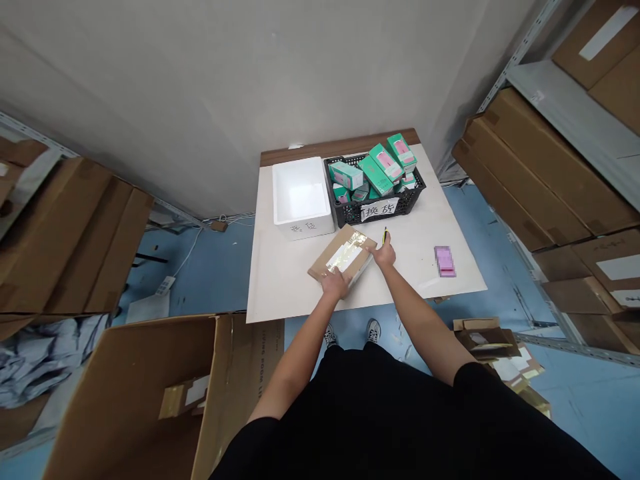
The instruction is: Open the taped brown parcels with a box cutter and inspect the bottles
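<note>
A taped brown cardboard box (330, 252) with a white label lies at an angle on the white table (280, 280). My left hand (336, 283) grips its near edge, fingers over the top face and label. At the box's right corner is my right hand (385, 253), closed around a slim yellow-and-black box cutter (385, 235) that points up and away from me. Some of its fingers reach the box corner; whether they press on it I cannot tell. The cutter's lower part is hidden in the hand.
Behind the box stand a white foam bin (303, 223) and a black crate (383, 212) of green-and-pink boxes. A pink packet (445, 261) lies at the table's right. A large open carton (150, 333) is at lower left. Shelves of cartons (530, 167) flank both sides.
</note>
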